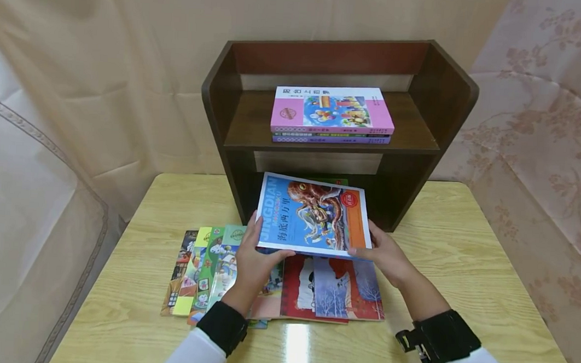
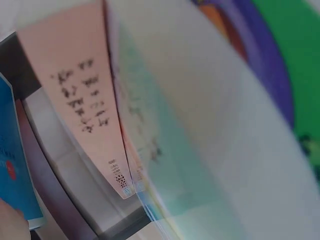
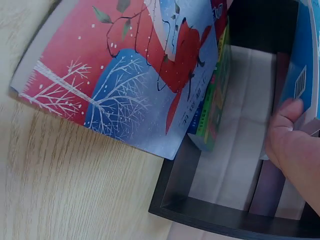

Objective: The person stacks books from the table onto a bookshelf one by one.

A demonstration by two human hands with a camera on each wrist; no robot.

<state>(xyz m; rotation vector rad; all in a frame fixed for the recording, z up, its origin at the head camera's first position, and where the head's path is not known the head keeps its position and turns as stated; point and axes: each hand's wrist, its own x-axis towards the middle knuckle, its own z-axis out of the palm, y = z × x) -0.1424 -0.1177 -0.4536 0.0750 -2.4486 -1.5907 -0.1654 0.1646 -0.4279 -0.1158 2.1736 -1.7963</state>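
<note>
Both hands hold a blue picture book (image 1: 313, 215) with an octopus and a diver on its cover, in front of the shelf's lower opening. My left hand (image 1: 252, 264) grips its left edge, thumb along the near edge. At the near right corner my right hand (image 1: 387, 258) pinches it between thumb and fingers. In the right wrist view the fingers (image 3: 286, 117) curl onto the blue back cover near a barcode. Below the book, a red-and-blue book (image 1: 348, 294) lies on the table, partly covered. Fingertips (image 2: 11, 222) touch the blue book in the left wrist view.
A dark brown two-tier bookshelf (image 1: 429, 123) stands at the table's back. On its upper board lies a stack of books (image 1: 333, 115), pink on top. A green-edged book (image 3: 212, 110) lies in the lower tier. Several overlapping picture books (image 1: 207, 270) spread across the table (image 1: 116, 304) at front left.
</note>
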